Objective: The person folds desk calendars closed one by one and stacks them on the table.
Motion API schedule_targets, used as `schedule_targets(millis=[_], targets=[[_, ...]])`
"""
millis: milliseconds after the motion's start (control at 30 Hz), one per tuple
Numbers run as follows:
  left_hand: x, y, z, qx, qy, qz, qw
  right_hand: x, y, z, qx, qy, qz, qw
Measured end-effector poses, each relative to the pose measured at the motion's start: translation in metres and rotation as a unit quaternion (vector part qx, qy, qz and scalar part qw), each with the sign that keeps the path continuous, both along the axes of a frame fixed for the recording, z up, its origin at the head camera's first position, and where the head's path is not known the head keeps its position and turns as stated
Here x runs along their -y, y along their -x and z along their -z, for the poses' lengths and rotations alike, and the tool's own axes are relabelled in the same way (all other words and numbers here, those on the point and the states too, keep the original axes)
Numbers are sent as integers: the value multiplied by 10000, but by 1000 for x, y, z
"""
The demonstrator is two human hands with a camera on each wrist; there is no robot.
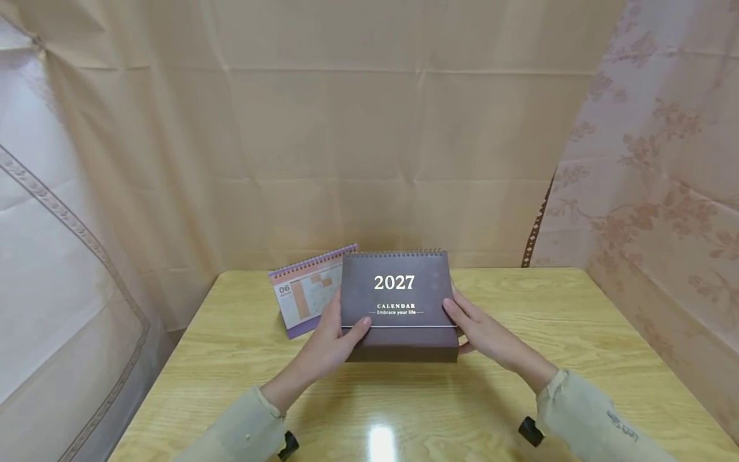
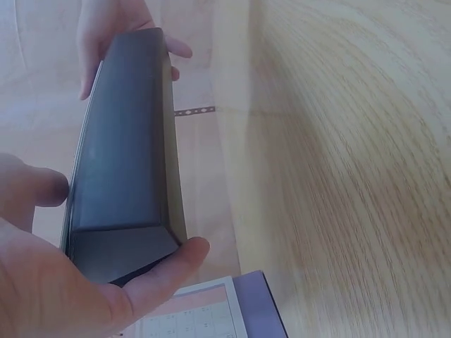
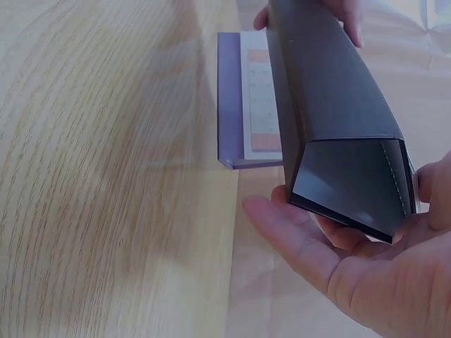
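A dark 2027 desk calendar (image 1: 395, 273) with a spiral along its top is held off the table between both hands. My left hand (image 1: 331, 337) grips its left side, thumb on the front; in the left wrist view that hand (image 2: 63, 282) has fingers beneath the dark base (image 2: 123, 141). On the right side my right hand (image 1: 487, 330) holds it with the thumb on the cover. The right wrist view shows the right hand (image 3: 366, 274) around the hollow end of the base (image 3: 331, 77).
Behind and left, a smaller calendar (image 1: 312, 292) with a purple base stands tilted on the wooden table (image 1: 242, 359). A beige curtain (image 1: 346, 128) hangs behind the table, with patterned cloth (image 1: 664, 192) on the right.
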State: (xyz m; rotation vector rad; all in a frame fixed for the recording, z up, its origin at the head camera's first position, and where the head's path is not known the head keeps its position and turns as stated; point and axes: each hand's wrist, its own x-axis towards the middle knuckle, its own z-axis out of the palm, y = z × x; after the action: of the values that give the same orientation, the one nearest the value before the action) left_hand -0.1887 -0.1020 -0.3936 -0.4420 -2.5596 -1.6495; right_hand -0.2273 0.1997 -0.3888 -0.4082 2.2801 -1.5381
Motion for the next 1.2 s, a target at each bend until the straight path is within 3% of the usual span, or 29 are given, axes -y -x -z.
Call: schedule_targets(millis=[100,533,767,1000,1200], targets=[[-1,-3,-3,27,100,-24,9999,-1,-1,-2,41,46,19,10000],[5,3,-2,-101,2,233,9997,2,0,-3,143,364,26,9992],[7,1,-1,-30,109,89,9999,3,0,-3,229,399,81,9989],[10,2,-2,-65,-113,274,9995,2,0,-2,230,389,38,9990],[12,1,0,93,173,-33,9998,1,0,2,326,460,3,9984]])
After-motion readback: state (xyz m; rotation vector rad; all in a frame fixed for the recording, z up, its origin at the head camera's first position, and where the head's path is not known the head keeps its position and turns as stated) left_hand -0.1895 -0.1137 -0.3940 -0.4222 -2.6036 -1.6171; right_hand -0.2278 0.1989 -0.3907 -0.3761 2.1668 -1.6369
